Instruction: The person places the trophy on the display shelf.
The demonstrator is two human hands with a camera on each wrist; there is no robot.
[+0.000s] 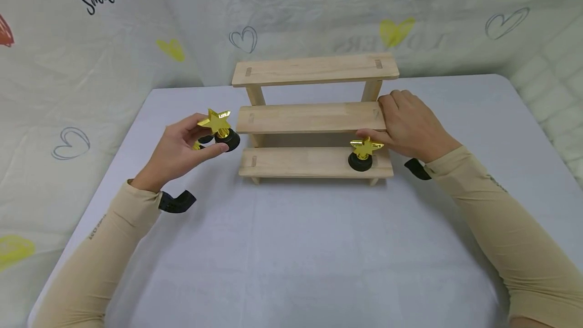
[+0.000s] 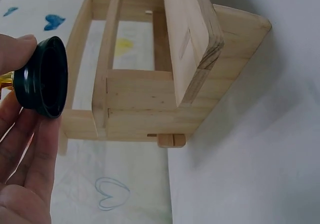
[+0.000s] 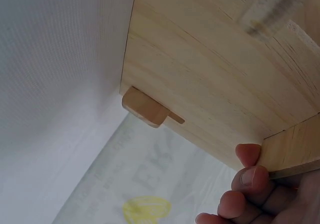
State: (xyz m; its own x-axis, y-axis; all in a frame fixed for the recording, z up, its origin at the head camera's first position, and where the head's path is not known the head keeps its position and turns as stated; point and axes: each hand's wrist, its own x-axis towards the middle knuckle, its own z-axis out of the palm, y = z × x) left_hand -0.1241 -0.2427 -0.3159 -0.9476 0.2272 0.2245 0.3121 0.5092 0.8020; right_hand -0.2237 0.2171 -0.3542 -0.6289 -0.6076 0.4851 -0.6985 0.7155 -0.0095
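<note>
My left hand (image 1: pixel 179 148) pinches a gold star trophy (image 1: pixel 216 121) by its round black base, left of a three-tier wooden shelf (image 1: pixel 314 118). In the left wrist view the underside of the base (image 2: pixel 52 76) faces the shelf, between thumb and fingers. Partly hidden behind that hand is another black-and-gold piece (image 1: pixel 206 139); whether it is held cannot be told. My right hand (image 1: pixel 410 123) grips the right end of the middle board, fingertips (image 3: pixel 252 179) curled at its edge in the right wrist view. A second star trophy (image 1: pixel 361 161) stands at the right of the lowest board.
The shelf stands near the back of a white-covered table (image 1: pixel 291 247). A patterned cloth (image 1: pixel 309 9) with hearts and lettering hangs behind and to the left. Black straps (image 1: pixel 177 201) stick out at both wrists.
</note>
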